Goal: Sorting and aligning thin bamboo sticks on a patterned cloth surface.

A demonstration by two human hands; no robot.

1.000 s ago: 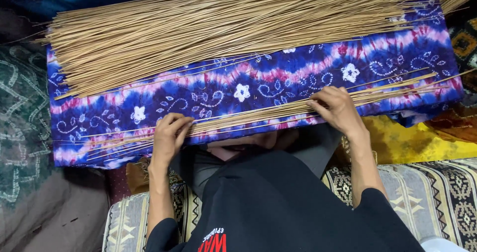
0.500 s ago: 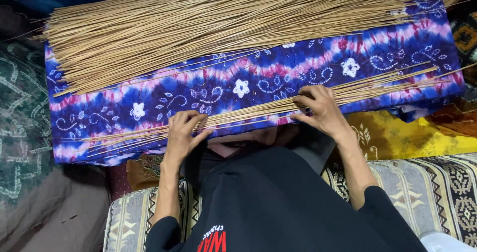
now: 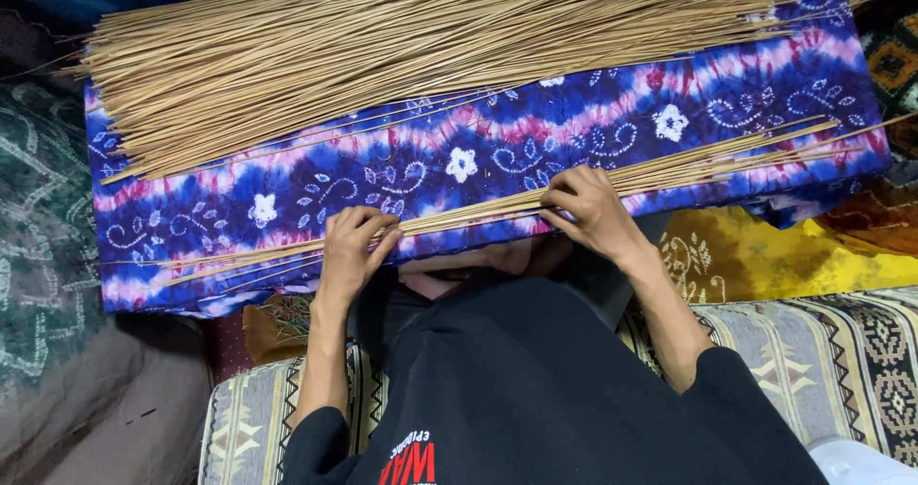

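A small bundle of thin tan sticks (image 3: 688, 167) lies slanted along the near edge of a blue and purple flower-patterned cloth (image 3: 497, 150). My left hand (image 3: 349, 251) rests flat on the bundle's left part, fingers curled over the sticks. My right hand (image 3: 593, 208) presses on the bundle near its middle, fingers bent around it. The two hands are about a hand's width apart. A much larger heap of the same sticks (image 3: 402, 55) lies across the far side of the cloth.
I sit on a striped patterned cushion (image 3: 841, 351), in a black top. A yellow patterned cloth (image 3: 765, 255) lies at right, a dark green one (image 3: 38, 255) at left, brown fabric at lower left.
Both hands have slid inward along the small bundle, so they are closer together. The bundle has been gathered tighter at the cloth's near edge.
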